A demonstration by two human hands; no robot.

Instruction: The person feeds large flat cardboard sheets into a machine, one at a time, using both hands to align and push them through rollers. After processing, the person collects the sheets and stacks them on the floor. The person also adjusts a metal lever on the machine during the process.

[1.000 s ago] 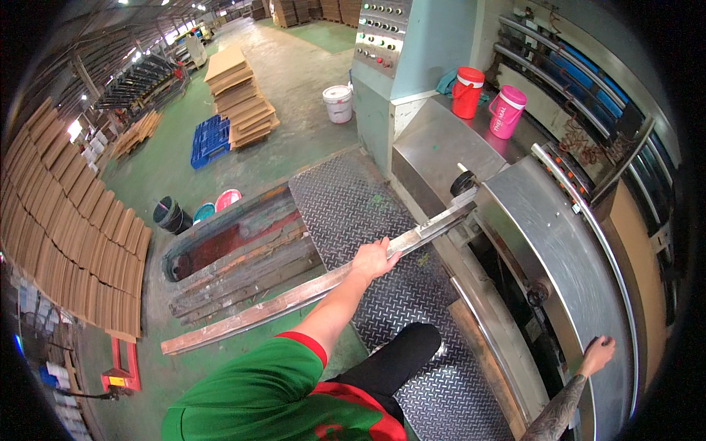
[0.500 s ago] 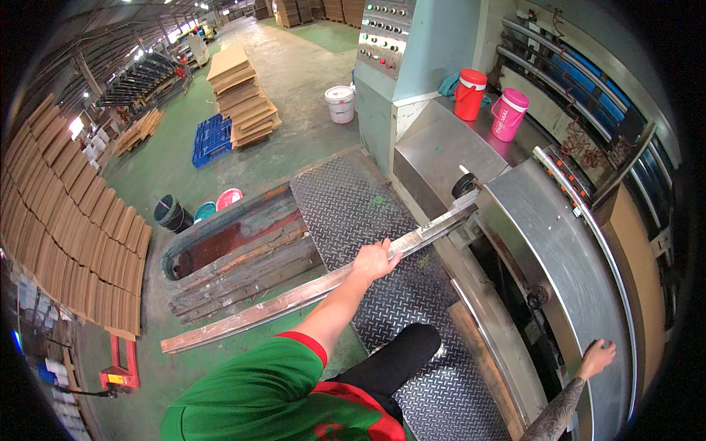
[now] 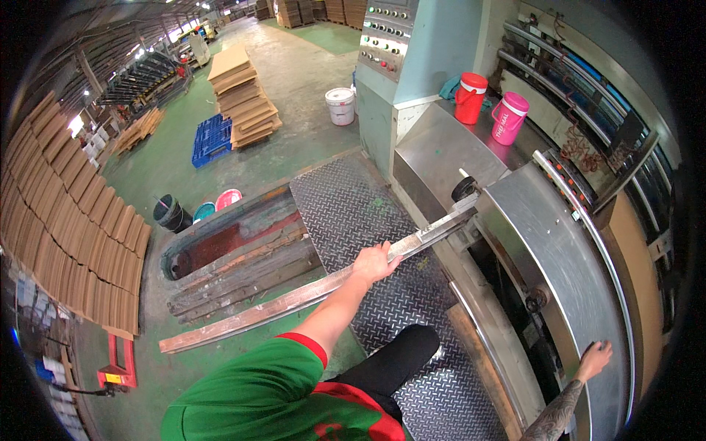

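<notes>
My left hand (image 3: pixel 373 263) is closed over the top of a long, narrow metal-looking rail (image 3: pixel 294 300), scuffed and brownish toward its left end. The rail slants from above the green floor, over the tread plate, up to the side of a large machine. Its right end lies beside a black hand knob (image 3: pixel 464 189) and the machine's edge; whether it is fixed there I cannot tell. Off to the right, my right hand (image 3: pixel 594 360) rests on the curved-looking steel panel (image 3: pixel 562 257) of the machine, fingers slightly bent and apart, holding nothing.
Diamond tread plate (image 3: pixel 346 213) lies underfoot, beside a stained trough (image 3: pixel 235 231). A red jug (image 3: pixel 469 99) and a pink jug (image 3: pixel 509 119) stand on the machine. Cardboard stacks (image 3: pixel 73 220), a blue pallet (image 3: pixel 212 140), a white bucket (image 3: pixel 340 107) and a red pallet jack (image 3: pixel 118 364) are around.
Both hands and the rail stay nearly where they were. At the upper right, less blue shows behind the machine's bars than before.
</notes>
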